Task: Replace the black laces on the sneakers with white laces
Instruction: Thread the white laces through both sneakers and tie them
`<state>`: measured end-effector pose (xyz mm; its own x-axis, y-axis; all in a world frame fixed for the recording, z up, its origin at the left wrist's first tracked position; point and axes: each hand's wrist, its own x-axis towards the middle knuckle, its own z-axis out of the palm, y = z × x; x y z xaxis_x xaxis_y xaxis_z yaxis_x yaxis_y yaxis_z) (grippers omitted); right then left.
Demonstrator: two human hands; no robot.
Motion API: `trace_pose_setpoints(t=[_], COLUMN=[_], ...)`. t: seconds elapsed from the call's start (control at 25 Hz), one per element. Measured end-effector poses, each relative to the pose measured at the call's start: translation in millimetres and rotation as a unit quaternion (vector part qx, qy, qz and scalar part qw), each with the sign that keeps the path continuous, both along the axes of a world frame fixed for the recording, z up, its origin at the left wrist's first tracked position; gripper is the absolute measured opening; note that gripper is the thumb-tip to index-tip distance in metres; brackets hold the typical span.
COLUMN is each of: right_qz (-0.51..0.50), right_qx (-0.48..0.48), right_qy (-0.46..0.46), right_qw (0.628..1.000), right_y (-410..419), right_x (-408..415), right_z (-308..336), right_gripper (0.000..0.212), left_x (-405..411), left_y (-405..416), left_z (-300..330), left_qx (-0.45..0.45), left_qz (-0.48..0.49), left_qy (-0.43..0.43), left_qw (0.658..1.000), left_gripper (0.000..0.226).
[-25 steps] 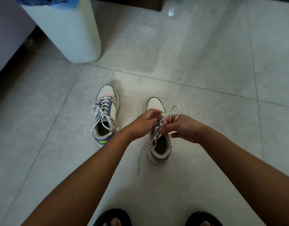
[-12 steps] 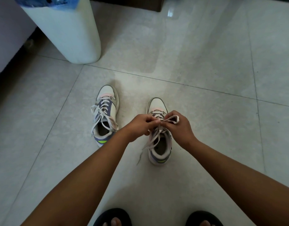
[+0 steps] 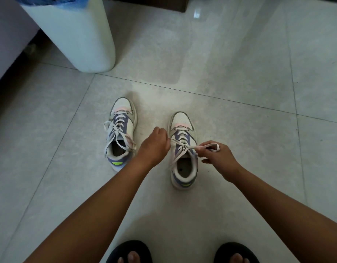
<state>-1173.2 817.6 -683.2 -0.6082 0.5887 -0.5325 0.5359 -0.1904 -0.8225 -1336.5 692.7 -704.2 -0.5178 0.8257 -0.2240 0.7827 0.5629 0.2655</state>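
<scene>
**Bow drawn apart on the right sneaker**

Head view: the left hand (image 3: pixel 155 144) has its grip closed on one white lace end just left of the right sneaker (image 3: pixel 183 150), and the right hand (image 3: pixel 218 158) pinches a lace loop (image 3: pixel 211 148) out to the shoe's right. Half a second ago both hands met over the tongue; now they have pulled apart, and the lace runs taut between them across the upper eyelets. That reads as a knot being cinched, so lacing on this shoe looks nearly finished. Both grips are narrow, holding lace. The left sneaker (image 3: pixel 122 133) stands just beside it on the tiled floor (image 3: pixel 239 92), already laced white and tied loosely. A white bin (image 3: pixel 76 35) stands far left; sandalled feet (image 3: pixel 129 251) show near.
</scene>
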Motion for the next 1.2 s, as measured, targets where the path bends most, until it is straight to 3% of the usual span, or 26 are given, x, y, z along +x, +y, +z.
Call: trace_pose_setpoints(t=[0.08,0.16,0.28,0.36,0.44,0.48,0.56,0.64,1.04,1.2], right_qz=[0.002,0.005,0.006,0.003,0.011,0.020,0.034,0.033,-0.009,-0.001], right_qx=[-0.019,-0.032,-0.030,-0.035,-0.032,-0.023,0.002,0.025,0.005,-0.012], right_qy=[0.002,-0.004,-0.010,-0.011,-0.019,-0.024,-0.031,-0.034,-0.049,-0.079], right_qw=[1.000,0.999,0.999,0.999,0.999,0.999,0.999,0.999,0.999,0.997], right_y=[0,1,2,3,3,4,4,5,12,12], right_x=[0,2,2,0,1,2,6,9,13,15], right_z=[-1,-1,0,1,3,3,3,4,7,6], right_gripper=[0.010,0.008,0.008,0.007,0.009,0.010,0.012,0.013,0.018,0.014], left_x=[5,1,-1,1,0,-2,-5,-4,-11,-10], left_y=[5,1,-3,2,5,4,-4,-12,-22,-17], left_z=[1,-2,-10,-5,0,2,1,-4,-14,0], left_qx=[0.053,0.037,0.011,0.044,0.071,0.040,-0.068,-0.115,-0.140,-0.170], left_qz=[0.095,0.123,0.059,0.159,0.270,0.252,0.108,0.005,-0.036,-0.038], left_qy=[-0.072,-0.105,0.039,-0.076,-0.215,-0.199,-0.053,0.041,0.070,0.039], left_qw=[0.991,0.986,0.997,0.983,0.936,0.946,0.990,0.992,0.987,0.984], left_gripper=[0.013,0.013,0.012,0.011,0.016,0.019,0.018,0.017,0.018,0.021])
